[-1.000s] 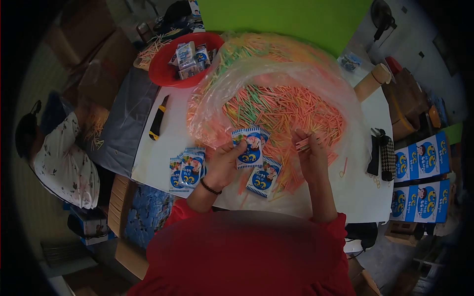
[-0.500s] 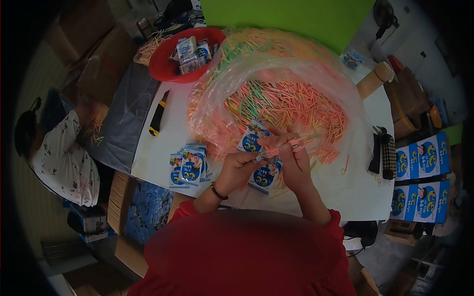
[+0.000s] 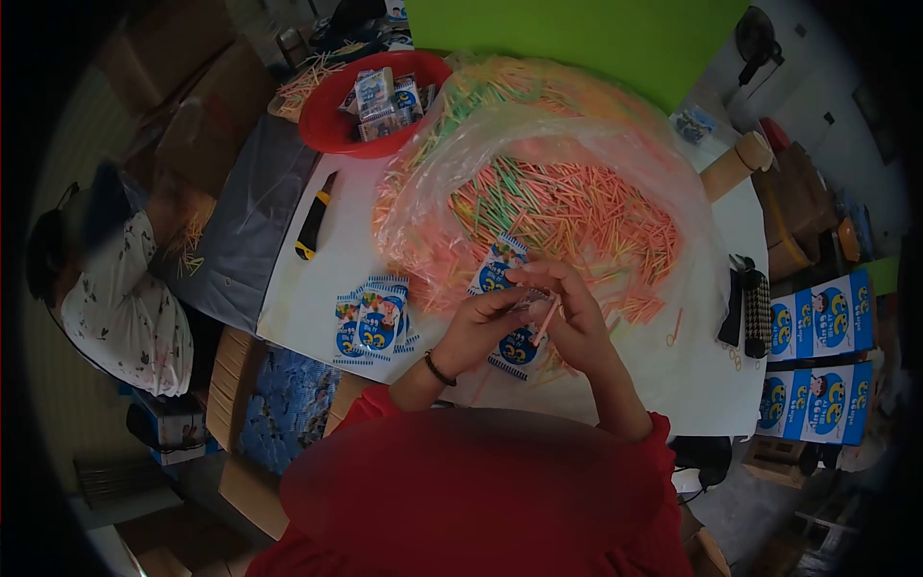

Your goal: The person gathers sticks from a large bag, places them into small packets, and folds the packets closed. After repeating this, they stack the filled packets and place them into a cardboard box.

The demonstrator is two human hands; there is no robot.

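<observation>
My left hand (image 3: 471, 337) is closed, pinching a small clear packet (image 3: 530, 306) in front of my chest. Close against it, my right hand (image 3: 578, 325) has its fingers curled round a few thin pink sticks (image 3: 547, 320), which sit at the packet. Fingers partly hide where sticks and packet meet. Under the hands lie blue-and-white printed sachets, one sachet (image 3: 495, 272) behind and another sachet (image 3: 516, 349) nearer me. Just beyond is a large transparent plastic bag (image 3: 413, 207) full of pink, green and yellow sticks (image 3: 577, 207).
On the left of the table lie a stack of sachets (image 3: 377, 319) and a yellow-black box cutter (image 3: 314, 219). A red bowl (image 3: 322, 120) holds more packets. A dark pouch (image 3: 757, 313) and blue boxes (image 3: 832, 313) are at right. Another person (image 3: 125, 298) sits at far left.
My right hand has drawn in toward the left. The pink sticks, spread out to the right before, now point down between my hands. The view has shifted slightly.
</observation>
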